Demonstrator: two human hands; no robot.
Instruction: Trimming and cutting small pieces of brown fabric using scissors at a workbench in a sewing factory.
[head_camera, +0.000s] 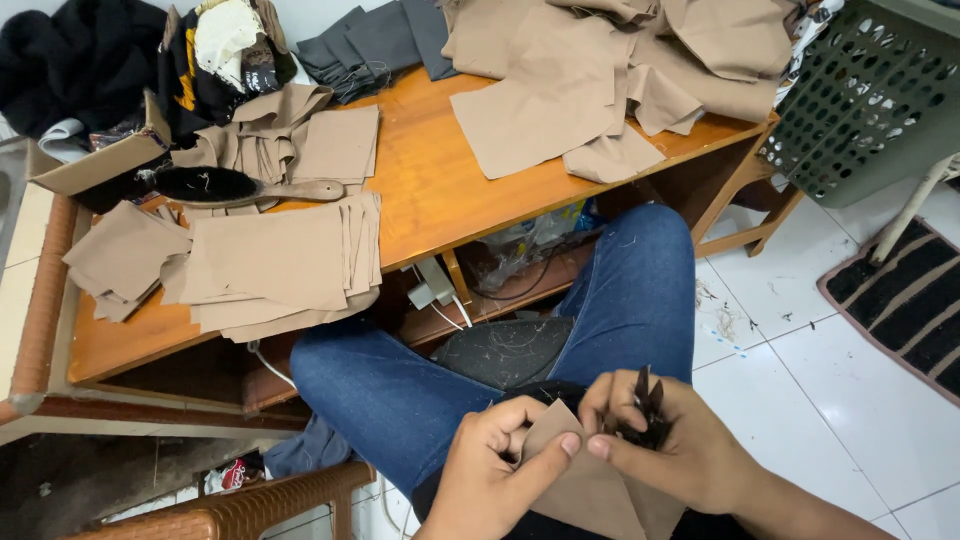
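The tan fabric piece (590, 480) looks light, thin and limp, a woven cloth that should fold and slip between the fingers rather than hold a shape; it seems best taken by pinching near a corner or edge, as is done here; it hangs over the person's lap, above the blue jeans (420, 390), well clear of the wooden tabletop (430, 180).

The left hand (495, 465) is closed in a pinch on the upper corner of the piece, thumb and forefinger pressed on the cloth; the right hand (670, 450) meets it at the same corner, fingertip touching fingertip, and is also curled round a small dark object (648, 410), thin and pointed, perhaps snips or dark trim; I cannot tell which.

On the tabletop, stacks of cut tan pieces (280, 265) lie at the near left edge, hanging partly over it; a dark brush with a wooden handle (235, 187) rests just behind them; a loose heap of tan cloth (600, 80) covers the far right corner; folded grey fabric (370, 45) sits at the far edge.
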